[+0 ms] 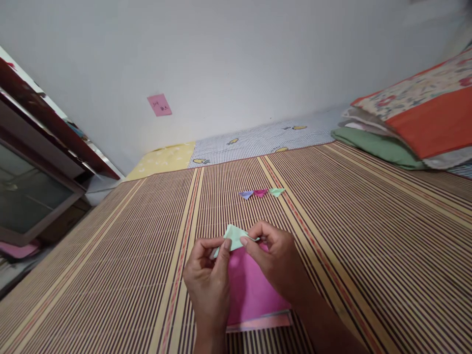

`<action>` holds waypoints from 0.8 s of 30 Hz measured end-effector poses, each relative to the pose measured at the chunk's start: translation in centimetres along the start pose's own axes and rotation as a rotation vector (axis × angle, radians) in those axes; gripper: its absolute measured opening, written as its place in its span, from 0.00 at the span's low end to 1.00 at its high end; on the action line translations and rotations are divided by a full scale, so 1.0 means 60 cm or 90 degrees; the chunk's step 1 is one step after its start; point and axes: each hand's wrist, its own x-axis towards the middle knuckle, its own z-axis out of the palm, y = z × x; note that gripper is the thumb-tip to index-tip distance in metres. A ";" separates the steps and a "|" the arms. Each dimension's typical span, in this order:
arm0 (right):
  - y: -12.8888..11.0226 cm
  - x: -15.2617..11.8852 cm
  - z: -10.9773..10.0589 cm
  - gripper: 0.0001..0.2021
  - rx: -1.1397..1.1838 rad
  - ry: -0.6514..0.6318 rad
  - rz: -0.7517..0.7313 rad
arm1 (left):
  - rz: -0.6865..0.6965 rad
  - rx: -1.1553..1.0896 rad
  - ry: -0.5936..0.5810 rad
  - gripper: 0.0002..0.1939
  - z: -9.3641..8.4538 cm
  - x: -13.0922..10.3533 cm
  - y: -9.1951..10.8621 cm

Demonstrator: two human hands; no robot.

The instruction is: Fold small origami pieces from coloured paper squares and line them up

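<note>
A small piece of pale green folded paper (236, 237) is held up between both hands. My left hand (210, 270) pinches its left corner between thumb and fingers. On the other side, my right hand (275, 255) grips the right edge in the same way. Beneath the hands lies a stack of paper with a bright pink sheet (250, 285) on top and a lighter pink edge showing at the front. Farther off sit three small folded paper triangles in a row: a lavender one (246, 194), a magenta one (260, 192) and a light green one (276, 192).
A striped bamboo mat (147, 275) covers the surface. Folded bedding (416, 123) is piled at the right. Patterned cloth (250, 142) runs along the wall, which carries a pink note (160, 105). A dark-framed cabinet (33, 191) stands at the left.
</note>
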 end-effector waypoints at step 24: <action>0.010 0.003 -0.005 0.09 -0.101 -0.024 -0.045 | -0.176 -0.144 -0.124 0.12 -0.005 0.020 -0.029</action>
